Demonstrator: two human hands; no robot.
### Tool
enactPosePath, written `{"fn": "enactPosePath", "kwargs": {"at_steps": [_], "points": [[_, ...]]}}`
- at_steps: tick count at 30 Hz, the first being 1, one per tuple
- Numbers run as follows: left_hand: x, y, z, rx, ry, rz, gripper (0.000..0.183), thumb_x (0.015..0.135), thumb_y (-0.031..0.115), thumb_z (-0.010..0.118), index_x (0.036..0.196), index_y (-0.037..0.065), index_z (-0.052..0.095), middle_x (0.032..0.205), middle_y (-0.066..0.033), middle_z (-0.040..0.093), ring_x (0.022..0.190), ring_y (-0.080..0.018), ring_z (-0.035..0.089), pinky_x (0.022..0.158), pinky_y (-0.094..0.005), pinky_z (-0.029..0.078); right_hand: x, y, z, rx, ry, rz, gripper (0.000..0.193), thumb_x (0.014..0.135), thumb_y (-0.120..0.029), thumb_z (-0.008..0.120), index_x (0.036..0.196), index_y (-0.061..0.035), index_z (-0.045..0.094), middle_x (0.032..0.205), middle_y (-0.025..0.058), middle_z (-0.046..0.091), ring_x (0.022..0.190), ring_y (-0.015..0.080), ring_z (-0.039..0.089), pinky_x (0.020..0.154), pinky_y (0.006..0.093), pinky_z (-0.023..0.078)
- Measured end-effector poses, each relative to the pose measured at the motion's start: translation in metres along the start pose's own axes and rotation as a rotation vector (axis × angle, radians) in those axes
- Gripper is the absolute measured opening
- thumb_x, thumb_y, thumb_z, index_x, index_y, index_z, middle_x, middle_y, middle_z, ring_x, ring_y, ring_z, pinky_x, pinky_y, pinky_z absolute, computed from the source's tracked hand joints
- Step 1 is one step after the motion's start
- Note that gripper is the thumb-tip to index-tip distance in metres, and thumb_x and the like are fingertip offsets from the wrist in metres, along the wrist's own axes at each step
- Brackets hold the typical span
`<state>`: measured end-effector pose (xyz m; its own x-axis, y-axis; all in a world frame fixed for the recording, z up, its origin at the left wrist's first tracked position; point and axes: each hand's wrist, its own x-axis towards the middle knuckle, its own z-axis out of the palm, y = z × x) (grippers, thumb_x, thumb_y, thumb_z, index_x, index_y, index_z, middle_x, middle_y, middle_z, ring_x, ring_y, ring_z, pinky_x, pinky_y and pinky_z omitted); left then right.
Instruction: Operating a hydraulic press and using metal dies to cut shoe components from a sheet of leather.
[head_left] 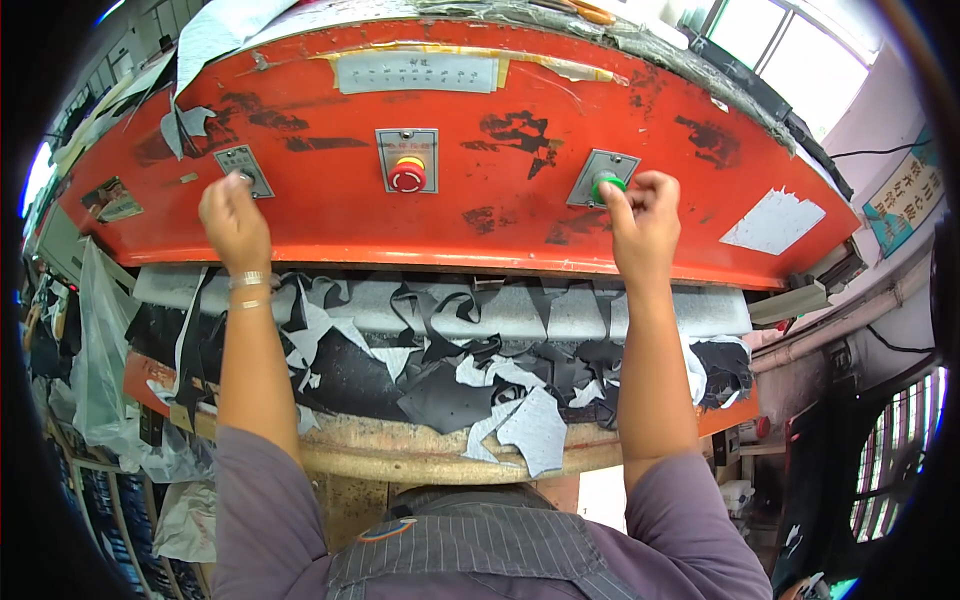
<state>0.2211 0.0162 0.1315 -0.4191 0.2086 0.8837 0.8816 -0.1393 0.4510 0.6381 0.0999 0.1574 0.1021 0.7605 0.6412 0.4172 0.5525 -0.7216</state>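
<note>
Head view, items placed from the red button (408, 177) on the red machine panel (340, 215). To its left: left hand (236, 225), half-curled, fingertips at a metal switch plate (257, 178); whether they grip or press the control there, cannot tell. To its right: right hand (645, 225), loosely curled, thumb and fingers at a green button (610, 188); pressing, cannot tell. Above it: pale label strip (415, 73). Below it: black and white scraps (440, 400), heaped behind a wooden edge (450, 468).
</note>
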Motion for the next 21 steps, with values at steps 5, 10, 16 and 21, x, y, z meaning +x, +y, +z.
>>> {"fn": "enactPosePath", "kwargs": {"at_steps": [5, 10, 16, 21], "points": [[-0.022, 0.034, -0.065, -0.074, -0.419, -0.084, 0.030, 0.098, 0.022, 0.047, 0.079, 0.000, 0.052, 0.073, -0.0126, 0.050, 0.067, -0.0258, 0.050, 0.065, -0.0360, 0.041, -0.058, 0.001, -0.026, -0.013, -0.063, 0.089, 0.037, 0.082, -0.024, 0.074, 0.099, -0.0036, 0.048, 0.066, 0.0070, 0.059, 0.062, 0.0135, 0.055, 0.059, 0.0291, 0.046], [-0.177, 0.103, -0.133, -0.246, -1.033, -0.158, 0.019, 0.085, 0.024, 0.065, 0.084, 0.005, 0.064, 0.082, -0.0127, 0.060, 0.078, -0.0316, 0.059, 0.072, -0.0393, 0.049, -0.216, -0.045, -0.037, -0.276, -0.920, 0.033, 0.045, 0.077, -0.041, 0.075, 0.096, -0.0045, 0.060, 0.085, 0.0161, 0.064, 0.078, 0.0350, 0.063, 0.069, 0.0435, 0.051], [-0.263, 0.151, -0.172, -0.121, -1.100, 0.012, 0.028, 0.081, 0.031, 0.067, 0.091, 0.005, 0.068, 0.085, -0.0121, 0.062, 0.084, -0.0314, 0.058, 0.077, -0.0412, 0.048, -0.310, -0.039, -0.028, -0.400, -0.980, -0.308, 0.044, 0.067, -0.036, 0.079, 0.091, -0.0037, 0.062, 0.090, 0.0126, 0.062, 0.089, 0.0303, 0.060, 0.074, 0.0396, 0.050], [-0.272, 0.154, -0.163, -0.031, -1.041, -0.018, 0.024, 0.074, 0.028, 0.068, 0.082, 0.005, 0.065, 0.082, -0.0115, 0.061, 0.084, -0.0309, 0.058, 0.077, -0.0410, 0.047, -0.313, -0.039, -0.021, -0.542, -0.971, -0.306, 0.039, 0.061, -0.028, 0.082, 0.086, -0.0053, 0.063, 0.087, 0.0098, 0.061, 0.087, 0.0262, 0.060, 0.071, 0.0358, 0.051]]}}
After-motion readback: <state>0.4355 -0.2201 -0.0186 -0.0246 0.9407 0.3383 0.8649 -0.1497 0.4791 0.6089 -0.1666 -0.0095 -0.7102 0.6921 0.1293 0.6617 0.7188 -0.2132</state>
